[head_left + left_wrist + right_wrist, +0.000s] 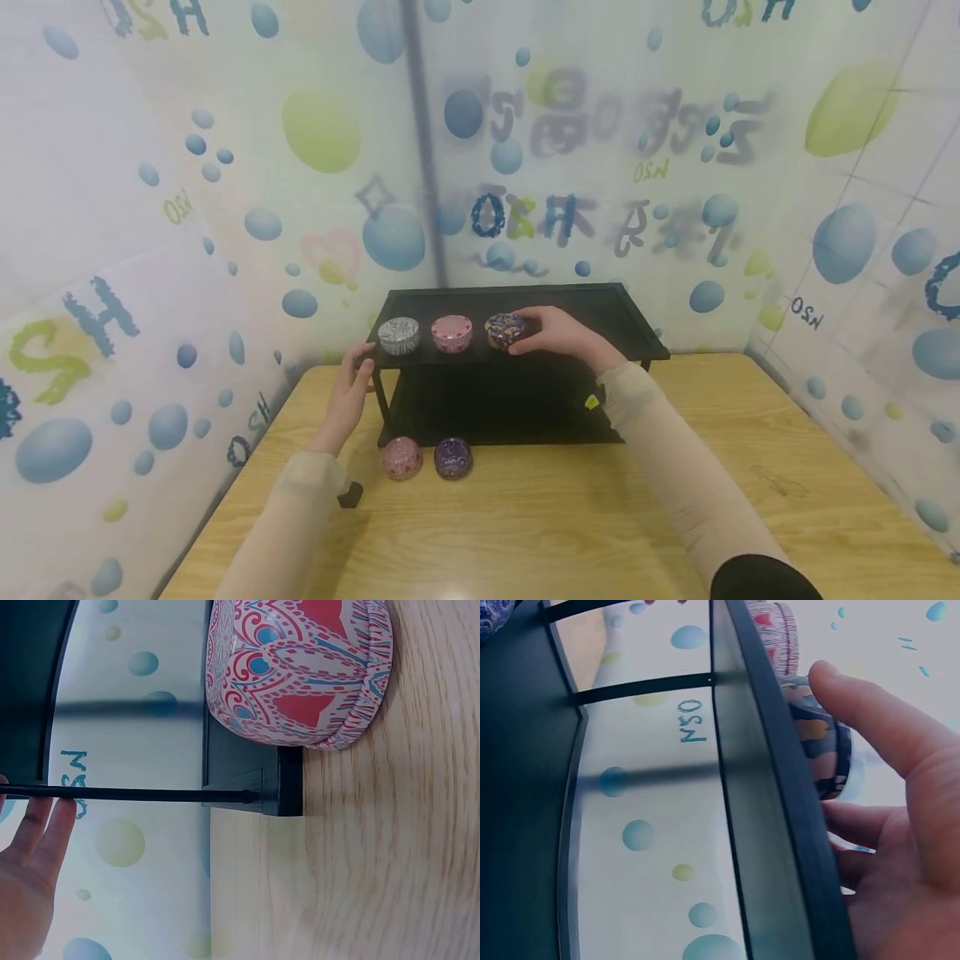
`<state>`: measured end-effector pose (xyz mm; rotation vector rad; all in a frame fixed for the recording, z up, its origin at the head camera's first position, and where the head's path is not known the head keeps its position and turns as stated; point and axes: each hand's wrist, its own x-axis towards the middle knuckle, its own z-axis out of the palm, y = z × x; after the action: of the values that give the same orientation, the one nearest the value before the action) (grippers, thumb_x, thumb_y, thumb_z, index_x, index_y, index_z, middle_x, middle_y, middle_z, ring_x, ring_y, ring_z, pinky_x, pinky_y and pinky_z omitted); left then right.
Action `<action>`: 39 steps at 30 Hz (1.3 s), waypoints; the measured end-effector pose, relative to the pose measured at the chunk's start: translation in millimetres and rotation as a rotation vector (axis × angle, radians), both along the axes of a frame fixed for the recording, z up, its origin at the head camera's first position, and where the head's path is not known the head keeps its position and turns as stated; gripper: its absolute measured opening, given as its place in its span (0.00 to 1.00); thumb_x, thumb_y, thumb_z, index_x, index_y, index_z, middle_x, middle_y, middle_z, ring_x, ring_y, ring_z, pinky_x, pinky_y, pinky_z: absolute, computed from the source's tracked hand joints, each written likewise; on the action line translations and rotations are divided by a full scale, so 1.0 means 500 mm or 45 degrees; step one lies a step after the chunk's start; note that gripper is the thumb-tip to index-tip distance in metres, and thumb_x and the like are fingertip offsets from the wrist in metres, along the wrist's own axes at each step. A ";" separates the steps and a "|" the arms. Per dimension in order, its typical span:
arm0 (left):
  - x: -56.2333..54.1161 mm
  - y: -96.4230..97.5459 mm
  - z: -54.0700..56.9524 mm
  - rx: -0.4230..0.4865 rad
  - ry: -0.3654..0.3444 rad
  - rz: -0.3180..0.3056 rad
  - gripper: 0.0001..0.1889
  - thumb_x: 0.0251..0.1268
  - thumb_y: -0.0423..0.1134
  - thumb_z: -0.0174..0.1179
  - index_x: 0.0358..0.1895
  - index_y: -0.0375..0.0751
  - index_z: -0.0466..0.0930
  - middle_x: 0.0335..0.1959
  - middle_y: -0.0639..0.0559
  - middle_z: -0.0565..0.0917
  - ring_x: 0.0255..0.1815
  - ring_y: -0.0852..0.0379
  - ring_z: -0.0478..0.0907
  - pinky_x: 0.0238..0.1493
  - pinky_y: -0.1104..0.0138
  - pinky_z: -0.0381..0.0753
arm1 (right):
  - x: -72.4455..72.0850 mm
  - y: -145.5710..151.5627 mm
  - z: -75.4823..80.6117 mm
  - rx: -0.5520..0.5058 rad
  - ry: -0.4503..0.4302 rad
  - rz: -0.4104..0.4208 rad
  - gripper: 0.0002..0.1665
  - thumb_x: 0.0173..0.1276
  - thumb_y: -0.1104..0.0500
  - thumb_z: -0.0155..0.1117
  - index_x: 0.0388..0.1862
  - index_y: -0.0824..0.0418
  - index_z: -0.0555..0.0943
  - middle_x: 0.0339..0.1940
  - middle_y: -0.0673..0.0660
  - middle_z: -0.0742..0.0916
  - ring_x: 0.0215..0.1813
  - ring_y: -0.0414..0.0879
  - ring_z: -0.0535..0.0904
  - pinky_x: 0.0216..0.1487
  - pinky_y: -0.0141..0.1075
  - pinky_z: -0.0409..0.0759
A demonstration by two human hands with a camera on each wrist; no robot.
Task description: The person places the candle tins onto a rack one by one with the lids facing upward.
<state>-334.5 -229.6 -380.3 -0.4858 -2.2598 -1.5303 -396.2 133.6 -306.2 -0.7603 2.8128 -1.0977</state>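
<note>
My right hand [558, 333] grips a dark tin with a blue and yellow pattern [501, 332] at the front of the black shelf's top board [577, 307]. In the right wrist view, thumb and fingers lie on either side of that dark tin [821, 750]. To its left on the board stand a pink tin with red hearts [452, 334] and a black-and-white patterned tin [399, 337]. At the shelf's front left corner, my left hand [347, 400] touches the edge with extended fingers, partly behind the thin post [150, 794] in the left wrist view.
A pink tin [402, 458] and a purple tin [453, 458] stand at the front edge of the shelf's lower board [510, 417]. The shelf rests on a wooden table [525, 517]. Behind it hangs a sheet with bubble prints [322, 217].
</note>
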 end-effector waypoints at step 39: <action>0.004 0.007 0.005 0.017 -0.045 0.024 0.22 0.80 0.40 0.40 0.70 0.34 0.56 0.72 0.33 0.56 0.64 0.32 0.64 0.53 0.43 0.74 | 0.175 -0.012 -0.126 -0.264 0.085 0.261 0.34 0.56 0.51 0.76 0.61 0.57 0.78 0.57 0.53 0.82 0.55 0.52 0.75 0.53 0.48 0.75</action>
<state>-332.7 -226.1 -378.0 -0.4365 -2.2727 -1.5552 -308.9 127.3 -369.3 -1.0929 2.6240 -1.3626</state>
